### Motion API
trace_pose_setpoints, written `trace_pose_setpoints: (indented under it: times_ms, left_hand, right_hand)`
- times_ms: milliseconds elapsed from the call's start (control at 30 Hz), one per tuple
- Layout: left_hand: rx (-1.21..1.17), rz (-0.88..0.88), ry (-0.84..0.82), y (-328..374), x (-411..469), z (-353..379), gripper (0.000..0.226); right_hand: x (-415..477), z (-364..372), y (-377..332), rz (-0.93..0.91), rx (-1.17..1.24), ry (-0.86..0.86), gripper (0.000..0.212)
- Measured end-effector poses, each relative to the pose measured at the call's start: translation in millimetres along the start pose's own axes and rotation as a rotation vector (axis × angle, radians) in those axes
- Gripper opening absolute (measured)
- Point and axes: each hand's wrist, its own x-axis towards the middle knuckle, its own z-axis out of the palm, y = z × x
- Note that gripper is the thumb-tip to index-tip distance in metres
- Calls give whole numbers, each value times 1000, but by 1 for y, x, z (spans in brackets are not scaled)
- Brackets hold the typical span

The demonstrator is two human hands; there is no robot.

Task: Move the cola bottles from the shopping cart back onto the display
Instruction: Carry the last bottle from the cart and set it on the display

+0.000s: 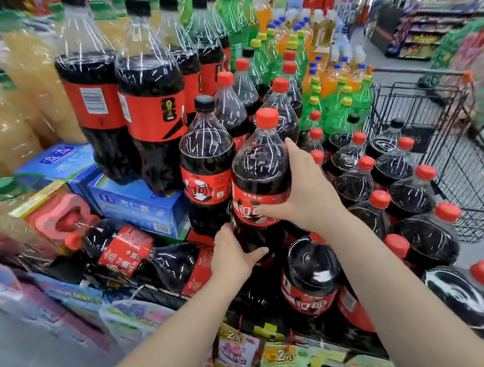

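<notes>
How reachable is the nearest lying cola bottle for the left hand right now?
Likely yes, once freed. The left hand grips the held bottle low down, and the right hand grips its label. The lying bottle is just to the left hand's left, with nothing between them.

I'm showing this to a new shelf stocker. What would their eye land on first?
Dead centre, a red-capped cola bottle is gripped upright by both the left hand and the right hand. Behind it at upper left loom large black-capped cola bottles, and a black wire shopping cart stands at far right.
</notes>
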Motion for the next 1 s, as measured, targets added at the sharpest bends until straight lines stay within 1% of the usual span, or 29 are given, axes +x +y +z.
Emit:
trace_pose_setpoints:
  times_ms: [233, 467, 667, 767, 800, 833, 867, 900, 967, 1000]
  left_hand:
    - [-33, -49, 99, 3, -1, 11, 89]
    - [1, -115, 120, 15, 10, 13, 88]
    - [28, -125, 110, 23, 15, 15, 84]
    - [29, -111, 83, 21, 16, 12, 80]
    - [20, -113, 46, 21, 15, 10, 80]
    - [-6, -103, 9, 18, 16, 7, 81]
    - [-37, -98, -25, 15, 16, 3, 81]
    - [-76, -89, -42, 10, 17, -1, 76]
    - [-151, -75, -6, 3, 12, -14, 49]
    - [-189, -70, 42, -2, 8, -21, 36]
  right_hand:
    - [12, -8, 5, 21, 24, -71, 125]
    - [27, -8, 20, 31, 140, -114, 123]
    - [32, -11, 25, -24, 31, -57, 121]
    - [32, -8, 26, 2, -41, -76, 126]
    - [30, -7, 24, 12, -79, -69, 127]
    - [26, -5, 22, 15, -86, -28, 124]
    - [22, -4, 18, 12, -45, 63, 115]
    - [16, -1, 14, -1, 35, 194, 99]
    - [5, 9, 6, -97, 192, 471, 57]
    - [0, 16, 1, -163, 235, 552, 41]
